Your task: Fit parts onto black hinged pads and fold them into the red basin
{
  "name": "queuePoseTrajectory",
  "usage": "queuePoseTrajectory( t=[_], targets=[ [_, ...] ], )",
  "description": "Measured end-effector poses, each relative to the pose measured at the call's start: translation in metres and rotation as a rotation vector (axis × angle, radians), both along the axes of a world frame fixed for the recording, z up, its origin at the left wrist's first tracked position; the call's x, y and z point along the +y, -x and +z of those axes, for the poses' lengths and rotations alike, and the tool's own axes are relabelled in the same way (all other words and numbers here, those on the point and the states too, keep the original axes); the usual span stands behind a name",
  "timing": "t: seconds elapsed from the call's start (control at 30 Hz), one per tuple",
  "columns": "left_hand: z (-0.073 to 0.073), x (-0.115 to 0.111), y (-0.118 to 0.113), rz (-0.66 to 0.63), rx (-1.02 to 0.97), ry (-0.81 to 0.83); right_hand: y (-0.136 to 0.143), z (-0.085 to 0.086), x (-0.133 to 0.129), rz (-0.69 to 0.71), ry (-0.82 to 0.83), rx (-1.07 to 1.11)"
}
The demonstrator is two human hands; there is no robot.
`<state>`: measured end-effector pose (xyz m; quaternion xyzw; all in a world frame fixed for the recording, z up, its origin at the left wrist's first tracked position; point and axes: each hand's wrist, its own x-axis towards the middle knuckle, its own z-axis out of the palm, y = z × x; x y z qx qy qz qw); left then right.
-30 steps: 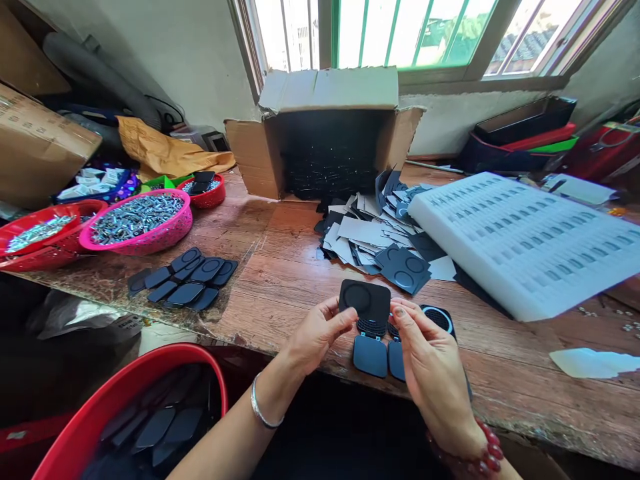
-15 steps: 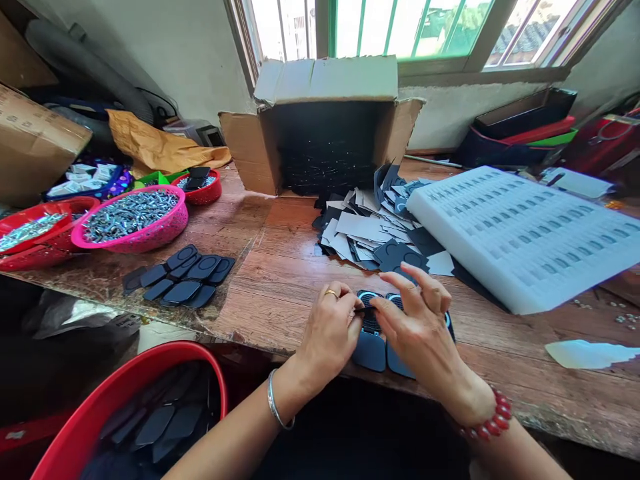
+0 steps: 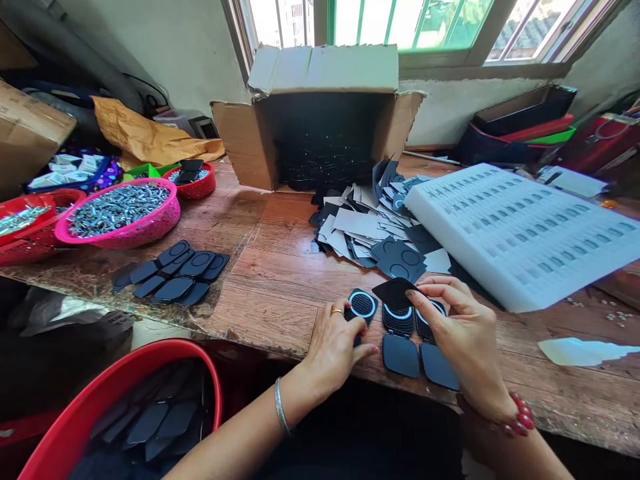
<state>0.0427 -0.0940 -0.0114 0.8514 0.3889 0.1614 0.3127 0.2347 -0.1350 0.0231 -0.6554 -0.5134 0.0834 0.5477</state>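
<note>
My right hand (image 3: 460,327) pinches a thin black sheet (image 3: 397,293) between thumb and fingers, above the row of opened black cases. My left hand (image 3: 335,340) is closed round the leftmost case (image 3: 363,305), which shows a white ring on a ribbed face; its lower part is hidden by my fingers. Beside it, a middle case (image 3: 401,353) lies open with its smooth flap toward the front edge, its white ring partly covered by the sheet. The right case (image 3: 439,365) also lies open, partly hidden behind my right hand.
Loose black and grey sheets (image 3: 367,230) lie before a cardboard box (image 3: 240,143). A white foam tray (image 3: 530,233) is at right. Closed black cases (image 3: 173,289) sit left, near a pink basket (image 3: 117,239) of metal parts. A red tub (image 3: 123,360) stands below the edge.
My hands have moved apart. My right hand has lifted the black sheet up and right; my left hand has moved down onto the leftmost case. The camera view has shifted slightly.
</note>
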Motion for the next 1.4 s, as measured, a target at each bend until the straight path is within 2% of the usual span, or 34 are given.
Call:
queuePoseTrajectory(
  t=[0.1, 0.2, 0.33, 0.43, 0.5, 0.67, 0.77, 0.9, 1.07, 1.4],
  targets=[
    [-0.005, 0.010, 0.015, 0.090, -0.014, 0.028, 0.004, -0.003, 0.001, 0.001, 0.153, 0.269],
    [-0.010, 0.025, 0.034, 0.246, -0.132, 0.151, 0.014, -0.009, 0.004, 0.026, 0.248, 0.591],
    [-0.007, 0.044, 0.054, 0.433, -0.337, 0.585, 0.033, -0.020, 0.012, 0.098, 0.278, 0.843],
    [0.001, 0.051, 0.065, 0.405, -0.436, 0.845, 0.046, -0.023, 0.017, 0.129, 0.278, 0.913],
    [0.007, 0.049, 0.071, 0.346, -0.477, 0.956, 0.054, -0.023, 0.020, 0.136, 0.272, 0.949],
    [0.012, 0.035, 0.080, 0.155, -0.750, 1.355, 0.067, -0.020, 0.026, 0.170, 0.276, 1.049],
    [0.012, 0.029, 0.081, 0.122, -0.769, 1.353, 0.073, -0.019, 0.028, 0.159, 0.331, 1.045],
    [0.012, 0.026, 0.078, 0.107, -0.730, 1.301, 0.079, -0.019, 0.028, 0.228, 0.428, 1.035],
    [0.013, 0.025, 0.077, 0.059, -0.701, 1.295, 0.086, -0.023, 0.026, 0.244, 0.430, 1.052],
    [0.012, 0.026, 0.077, 0.047, -0.694, 1.351, 0.090, -0.026, 0.023, 0.223, 0.431, 1.103]
  ],
)
